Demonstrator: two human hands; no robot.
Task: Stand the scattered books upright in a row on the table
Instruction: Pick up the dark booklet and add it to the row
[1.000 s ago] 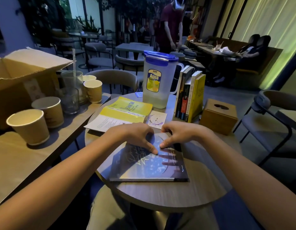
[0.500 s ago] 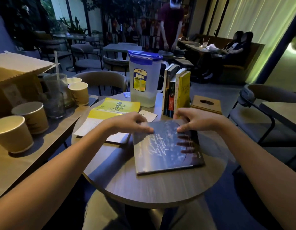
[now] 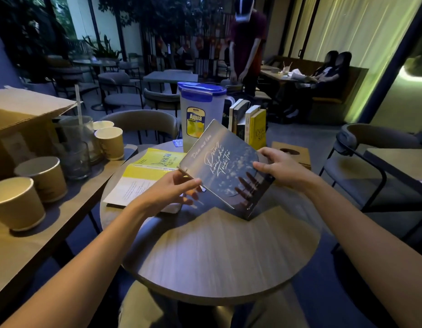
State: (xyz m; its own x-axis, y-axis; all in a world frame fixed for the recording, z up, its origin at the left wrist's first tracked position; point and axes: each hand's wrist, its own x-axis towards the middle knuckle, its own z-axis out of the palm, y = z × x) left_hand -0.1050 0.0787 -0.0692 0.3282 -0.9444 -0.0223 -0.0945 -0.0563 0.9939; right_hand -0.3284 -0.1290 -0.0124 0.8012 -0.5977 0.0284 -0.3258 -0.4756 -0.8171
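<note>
Dark book [image 3: 225, 166], gripped by L hand [image 3: 172, 190] & R hand [image 3: 279, 168] fingers at opposite edges, should be rotated upright w/ spine aligned beside standing row [image 3: 249, 124] beyond fingertips.

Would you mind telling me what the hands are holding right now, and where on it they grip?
Both hands hold the dark book, tilted up off the table: the left hand at its left edge, the right hand at its right edge.

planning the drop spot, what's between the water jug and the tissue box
In the head view, the row of upright books stands between the jug and the tissue box, partly hidden by the raised dark book.
</note>
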